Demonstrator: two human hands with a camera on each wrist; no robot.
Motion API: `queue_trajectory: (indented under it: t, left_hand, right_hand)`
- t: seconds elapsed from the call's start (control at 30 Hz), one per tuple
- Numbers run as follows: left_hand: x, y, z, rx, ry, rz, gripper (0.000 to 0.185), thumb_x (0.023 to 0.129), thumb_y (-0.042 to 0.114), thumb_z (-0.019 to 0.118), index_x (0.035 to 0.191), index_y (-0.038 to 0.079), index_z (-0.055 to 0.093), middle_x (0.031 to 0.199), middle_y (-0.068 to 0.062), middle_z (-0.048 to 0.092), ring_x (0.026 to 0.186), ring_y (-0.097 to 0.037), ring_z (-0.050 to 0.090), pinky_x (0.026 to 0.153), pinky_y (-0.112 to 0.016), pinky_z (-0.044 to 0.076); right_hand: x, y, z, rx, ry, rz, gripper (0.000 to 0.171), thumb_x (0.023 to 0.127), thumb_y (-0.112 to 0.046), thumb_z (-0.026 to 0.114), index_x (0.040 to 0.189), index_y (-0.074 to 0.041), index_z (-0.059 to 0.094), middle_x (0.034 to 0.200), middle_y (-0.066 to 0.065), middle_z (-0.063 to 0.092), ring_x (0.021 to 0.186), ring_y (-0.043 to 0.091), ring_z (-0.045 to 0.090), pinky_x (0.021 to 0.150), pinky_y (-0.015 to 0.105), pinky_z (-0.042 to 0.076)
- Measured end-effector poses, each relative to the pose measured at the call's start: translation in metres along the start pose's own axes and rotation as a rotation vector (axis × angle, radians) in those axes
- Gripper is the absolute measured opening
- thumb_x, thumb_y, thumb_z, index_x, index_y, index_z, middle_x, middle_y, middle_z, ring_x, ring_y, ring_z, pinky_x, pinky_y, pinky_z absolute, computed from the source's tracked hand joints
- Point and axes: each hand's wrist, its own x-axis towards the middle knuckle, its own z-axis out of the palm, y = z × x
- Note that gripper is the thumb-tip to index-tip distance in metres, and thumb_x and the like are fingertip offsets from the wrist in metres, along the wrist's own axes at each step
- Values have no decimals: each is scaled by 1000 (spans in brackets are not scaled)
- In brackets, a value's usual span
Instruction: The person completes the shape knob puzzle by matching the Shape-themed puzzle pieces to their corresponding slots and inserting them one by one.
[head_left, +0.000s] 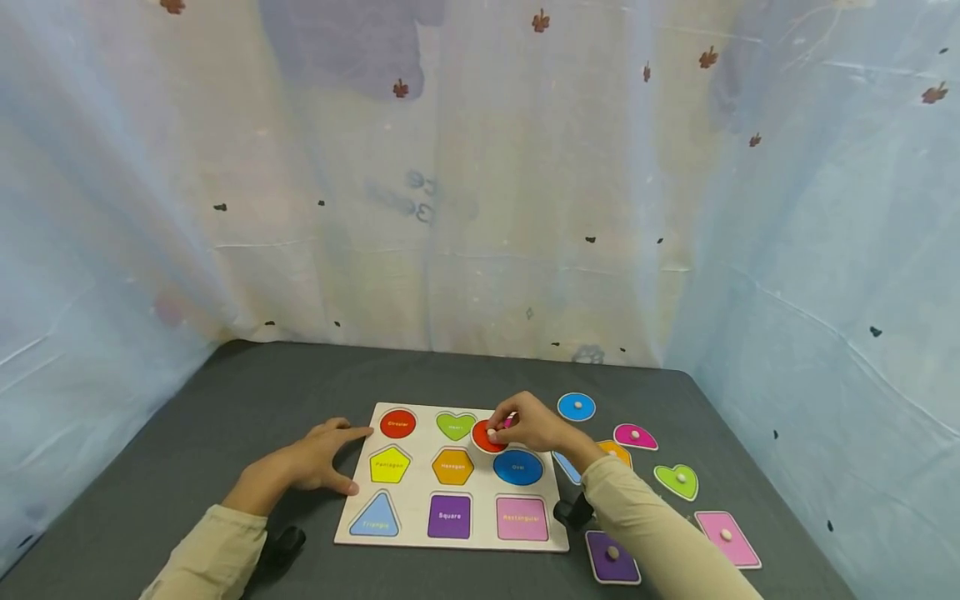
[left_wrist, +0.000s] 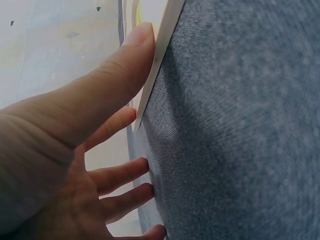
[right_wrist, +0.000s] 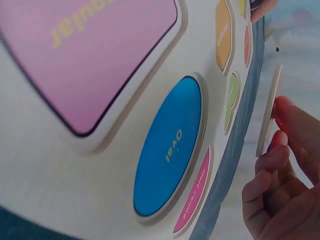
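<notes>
My right hand [head_left: 534,427] pinches the small knob of a red round puzzle piece [head_left: 482,442] between thumb and fingertips. The piece hovers over the upper right of a pale shape puzzle board [head_left: 409,533], and in the right wrist view the piece [right_wrist: 268,117] appears edge-on, apart from the board. Printed recesses on the board show a red circle [head_left: 397,423], green heart [head_left: 456,426] and blue oval [head_left: 517,467], among others. My left hand [head_left: 321,458] has its fingers spread; thumb and index finger touch the board's left edge, and the left wrist view shows the thumb [left_wrist: 137,42] there.
Right of the board lie knobbed pieces: blue oval [head_left: 567,409], pink half round [head_left: 626,433], green heart [head_left: 670,474], pink rectangle [head_left: 738,547] and purple square [head_left: 604,568]. My right forearm partly covers an orange piece [head_left: 611,447] and a light blue piece [head_left: 567,468]. Curtains [head_left: 480,292] surround the grey table [head_left: 285,383].
</notes>
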Motion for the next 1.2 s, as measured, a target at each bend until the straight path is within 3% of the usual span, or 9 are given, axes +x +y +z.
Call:
queue_trajectory:
  t: [0.57,0.9,1.2]
  left_hand:
    - [4,-2,1,1,-2,7,97,68,33,94,151,15,47,152,-30,36,136,-51,37,106,-75,34]
    - [5,-5,-2,20,-12,15,96,69,34,93,151,16,47,153,-31,34,138,-53,35,105,-76,35]
    - [3,-5,1,19,-27,-6,97,70,38,92,153,18,45,154,-29,35,137,-50,36,106,-76,34]
  right_hand:
    - [28,-12,18,23,14,17,10,91,-7,74,99,-1,78,94,12,72,79,22,56,63,21,50]
    - [46,-18,35,37,15,54,11,91,-2,72,100,-2,78,95,10,71,84,17,57,74,22,56]
    - [54,-25,58,54,16,87,10,90,-5,75,99,-3,80,105,11,74,90,16,59,80,27,59]
